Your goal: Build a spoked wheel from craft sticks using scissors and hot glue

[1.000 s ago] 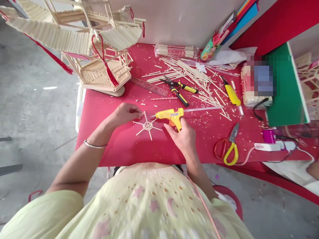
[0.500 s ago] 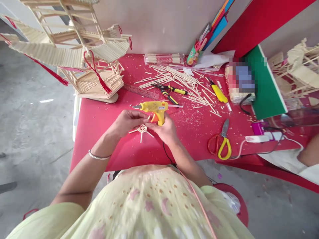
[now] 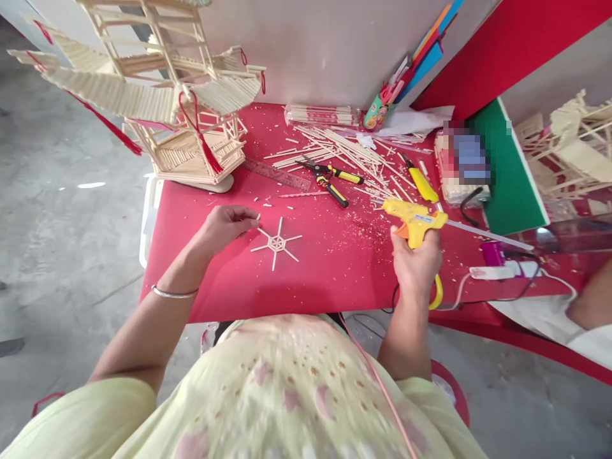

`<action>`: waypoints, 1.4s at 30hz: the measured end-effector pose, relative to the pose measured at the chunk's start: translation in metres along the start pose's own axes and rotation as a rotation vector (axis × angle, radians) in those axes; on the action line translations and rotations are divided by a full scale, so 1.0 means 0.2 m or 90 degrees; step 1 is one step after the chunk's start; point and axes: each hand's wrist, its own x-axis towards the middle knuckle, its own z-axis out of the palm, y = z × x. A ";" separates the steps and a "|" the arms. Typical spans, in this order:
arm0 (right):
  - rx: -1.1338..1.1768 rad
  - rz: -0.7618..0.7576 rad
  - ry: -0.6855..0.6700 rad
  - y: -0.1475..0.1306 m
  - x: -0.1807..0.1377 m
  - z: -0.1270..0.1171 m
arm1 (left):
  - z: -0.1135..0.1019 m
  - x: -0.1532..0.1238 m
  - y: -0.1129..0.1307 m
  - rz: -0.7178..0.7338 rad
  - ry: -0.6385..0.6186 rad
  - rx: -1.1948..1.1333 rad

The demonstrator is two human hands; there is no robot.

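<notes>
Between left hand (image 3: 227, 228) and one glue gun (image 3: 419, 220) lies one six-armed star (image 3: 276, 243).

Left forearm (image 3: 165, 319): one, mine, bare, slanting up and inward from the lower left. Left wrist (image 3: 197, 255): one, nearly in line with it. My left hand (image 3: 233, 224): back upward, fingers bent and pointing right, thumb and forefinger meeting in a pinch. Right forearm (image 3: 406, 331): one, bare, reaching forward, more upright than its fellow. My right hand (image 3: 415, 260): fist-like, fingers curled in a firm grip, thumb (image 3: 396, 239) on the inner side, pointing forward. Both hands: well apart.
</notes>
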 end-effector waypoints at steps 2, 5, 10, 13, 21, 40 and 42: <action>-0.070 -0.032 -0.068 -0.04 -0.05 0.00 | 0.00 0.02 0.01 0.022 -0.021 0.025; -0.027 -0.087 -0.250 -0.18 -0.17 0.02 | 0.03 0.06 0.01 0.035 -0.058 0.047; 0.076 -0.199 -0.366 -0.40 -0.31 0.10 | 0.08 0.11 -0.04 0.034 -0.095 0.001; 0.012 -0.262 -0.284 -0.45 -0.35 0.16 | 0.08 0.11 -0.05 0.007 -0.144 -0.044; -0.033 -0.318 -0.190 -0.46 -0.37 0.26 | 0.05 0.09 -0.06 -0.073 -0.220 -0.237; -0.101 -0.301 -0.186 -0.51 -0.38 0.24 | 0.06 0.09 -0.07 -0.086 -0.180 -0.276; -0.117 -0.306 -0.190 -0.50 -0.39 0.25 | 0.05 0.08 -0.07 -0.072 -0.160 -0.248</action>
